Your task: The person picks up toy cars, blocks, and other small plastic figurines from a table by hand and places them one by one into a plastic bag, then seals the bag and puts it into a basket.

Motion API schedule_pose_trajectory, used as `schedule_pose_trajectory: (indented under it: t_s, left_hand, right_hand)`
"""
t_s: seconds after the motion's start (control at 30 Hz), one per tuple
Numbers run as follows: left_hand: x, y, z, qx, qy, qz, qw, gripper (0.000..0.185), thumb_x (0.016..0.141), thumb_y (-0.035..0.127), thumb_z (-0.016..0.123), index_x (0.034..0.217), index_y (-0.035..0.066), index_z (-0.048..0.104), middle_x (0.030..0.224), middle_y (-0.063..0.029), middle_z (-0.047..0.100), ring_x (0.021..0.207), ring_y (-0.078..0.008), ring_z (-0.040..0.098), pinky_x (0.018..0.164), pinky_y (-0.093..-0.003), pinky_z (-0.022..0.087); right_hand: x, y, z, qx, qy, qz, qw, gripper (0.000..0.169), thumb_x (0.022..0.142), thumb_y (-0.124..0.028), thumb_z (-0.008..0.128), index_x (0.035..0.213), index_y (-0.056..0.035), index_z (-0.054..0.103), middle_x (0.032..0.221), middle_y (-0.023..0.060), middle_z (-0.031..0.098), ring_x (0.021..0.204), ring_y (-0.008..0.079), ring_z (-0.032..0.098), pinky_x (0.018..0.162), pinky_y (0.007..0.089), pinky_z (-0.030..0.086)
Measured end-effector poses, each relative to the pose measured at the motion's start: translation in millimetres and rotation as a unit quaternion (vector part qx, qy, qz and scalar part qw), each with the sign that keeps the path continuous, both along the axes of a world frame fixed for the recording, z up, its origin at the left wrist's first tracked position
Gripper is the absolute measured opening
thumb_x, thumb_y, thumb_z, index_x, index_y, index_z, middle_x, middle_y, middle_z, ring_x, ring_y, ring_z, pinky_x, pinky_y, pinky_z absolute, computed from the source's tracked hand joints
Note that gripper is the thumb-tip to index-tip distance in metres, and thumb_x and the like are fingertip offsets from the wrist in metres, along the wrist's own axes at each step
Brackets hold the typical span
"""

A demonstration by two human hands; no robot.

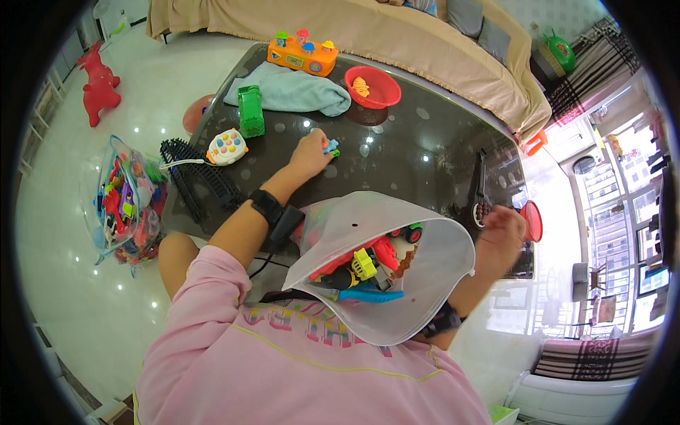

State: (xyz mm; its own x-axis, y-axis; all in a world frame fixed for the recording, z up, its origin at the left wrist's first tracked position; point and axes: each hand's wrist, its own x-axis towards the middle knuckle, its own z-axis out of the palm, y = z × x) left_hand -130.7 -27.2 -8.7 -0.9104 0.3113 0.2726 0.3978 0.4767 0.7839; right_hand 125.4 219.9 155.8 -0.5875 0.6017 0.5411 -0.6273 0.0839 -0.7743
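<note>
My left hand (309, 151) reaches over the dark table, its fingers closed on a small light-blue toy piece (331, 145). A small green piece (335, 153) shows just beside it, partly hidden by the fingers. My right hand (502, 231) is blurred past the bag's right side, near a dark long-handled object (481, 180) with a brown and white end. Whether it holds anything cannot be seen. Before my chest, a translucent white zip bag (441, 255) gapes open. Inside lie a yellow toy part (364, 264), a blue piece (372, 295), red pieces and a green-rimmed toy wheel (414, 234).
On the table are a green toy truck (251, 111), button toy (227, 147), black track pieces (204, 175), light-blue cloth (292, 90), orange pop-up toy (303, 56) and red basin (390, 87). A full clear toy bag (130, 207) stands left. A red basket (533, 220) is at right.
</note>
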Motion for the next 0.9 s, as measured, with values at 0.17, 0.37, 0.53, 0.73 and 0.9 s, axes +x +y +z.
schedule_pose_trajectory:
  t_s: [0.17, 0.37, 0.53, 0.73, 0.9]
  left_hand:
    - [-23.4, -7.0, -30.2, -0.05, 0.06, 0.012, 0.997, 0.034, 0.067, 0.011, 0.069, 0.094, 0.006, 0.048, 0.083, -0.015, 0.059, 0.076, -0.0356, 0.059, 0.068, -0.0422, 0.047]
    - [0.3, -24.5, 34.7, 0.422, -0.411, -0.133, 0.797, 0.019, 0.08, 0.001, 0.062, 0.096, 0.001, 0.053, 0.095, -0.0107, 0.059, 0.081, -0.0185, 0.061, 0.071, -0.0292, 0.053]
    - [30.4, -45.3, 88.9, 0.496, -0.469, -0.218, 0.698, 0.027, 0.083, 0.0, 0.057, 0.108, -0.006, 0.05, 0.103, -0.0157, 0.058, 0.091, -0.0224, 0.061, 0.084, -0.0335, 0.054]
    - [71.4, -64.9, 139.5, 0.504, -0.458, -0.299, 0.668, 0.03, 0.082, -0.001, 0.058, 0.11, -0.005, 0.049, 0.105, -0.0177, 0.057, 0.095, -0.0254, 0.06, 0.084, -0.0366, 0.054]
    - [112.6, -71.0, 186.2, 0.402, -0.329, -0.299, 0.8, 0.037, 0.074, -0.005, 0.065, 0.105, 0.002, 0.047, 0.103, -0.0115, 0.056, 0.098, -0.021, 0.057, 0.083, -0.0324, 0.051]
  right_hand:
    - [-56.7, 11.5, -94.3, -0.07, -0.26, 0.007, 0.963, 0.014, 0.09, -0.014, 0.057, 0.096, -0.0024, 0.061, 0.083, 0.0074, 0.065, 0.065, 0.0087, 0.057, 0.058, 0.0214, 0.047]
    - [-51.9, 22.1, -100.1, -0.07, -0.246, 0.034, 0.966, 0.014, 0.091, -0.015, 0.056, 0.096, -0.0032, 0.061, 0.082, 0.0056, 0.065, 0.063, 0.0075, 0.056, 0.057, 0.02, 0.046]
    - [-50.6, 26.6, -104.7, -0.094, -0.253, 0.045, 0.962, 0.014, 0.09, -0.015, 0.057, 0.096, -0.0029, 0.061, 0.081, 0.0053, 0.065, 0.062, 0.0071, 0.056, 0.056, 0.0199, 0.045]
    - [-49.5, 17.0, -103.1, -0.118, -0.24, 0.06, 0.962, 0.013, 0.09, -0.014, 0.057, 0.096, -0.0028, 0.061, 0.08, 0.005, 0.064, 0.061, 0.0068, 0.055, 0.055, 0.0186, 0.045]
    - [-51.5, 18.5, -110.9, -0.1, -0.24, 0.057, 0.964, 0.013, 0.089, -0.013, 0.057, 0.094, -0.0023, 0.062, 0.078, 0.0047, 0.064, 0.06, 0.0064, 0.055, 0.054, 0.0191, 0.044]
